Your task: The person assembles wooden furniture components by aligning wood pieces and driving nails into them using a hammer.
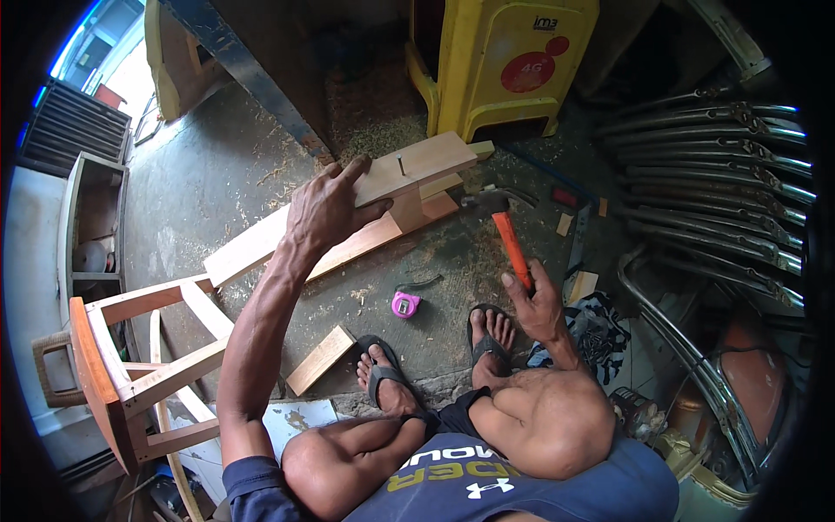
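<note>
My left hand (326, 204) grips a long pale wooden board (439, 163), thumb at its near edge and fingers over the top. Just right of those fingers a nail (401, 165) stands upright, part of its shank showing above the wood. A short wooden block (406, 211) sits beneath this board, above a lower wooden board (370, 242) close to the floor. In my right hand (539, 304) is a claw hammer (511, 239), held by its orange handle. Its head is right of the boards, apart from the nail.
A pink tape measure (405, 304) and a wood offcut (320, 358) lie near my sandalled feet. At left stands a wooden chair frame (174, 383). A yellow plastic stand (513, 65) is beyond the boards; bent metal tubes (713, 178) are stacked at right. Shavings litter the floor.
</note>
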Tool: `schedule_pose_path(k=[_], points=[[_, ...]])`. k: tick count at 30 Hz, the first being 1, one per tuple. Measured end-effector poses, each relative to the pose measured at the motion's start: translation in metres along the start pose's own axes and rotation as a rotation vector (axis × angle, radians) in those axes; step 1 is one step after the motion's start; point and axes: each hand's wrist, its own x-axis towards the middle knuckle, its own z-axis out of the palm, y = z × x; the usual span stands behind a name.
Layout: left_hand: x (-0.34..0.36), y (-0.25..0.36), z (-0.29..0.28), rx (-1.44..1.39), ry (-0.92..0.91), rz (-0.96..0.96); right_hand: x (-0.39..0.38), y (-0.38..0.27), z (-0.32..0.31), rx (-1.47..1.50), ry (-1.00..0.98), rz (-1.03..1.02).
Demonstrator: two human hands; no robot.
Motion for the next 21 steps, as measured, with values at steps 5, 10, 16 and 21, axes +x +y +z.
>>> schedule_pose_path(k=[5, 10, 16, 21], points=[[-0.003, 0.000, -0.002, 0.003, -0.037, -0.028, 0.027, -0.051, -0.020, 0.065, -0.009, -0.158], [-0.008, -0.007, 0.002, -0.009, 0.031, 0.035, 0.052, -0.114, -0.035, -0.058, 0.056, -0.442], [-0.006, -0.001, 0.001, -0.052, 0.062, 0.065, 0.071, -0.126, -0.040, -0.394, -0.030, -0.526], [-0.014, -0.009, -0.004, 0.000, 0.018, 0.031, 0.060, -0.186, -0.067, -0.046, 0.027, -0.412]])
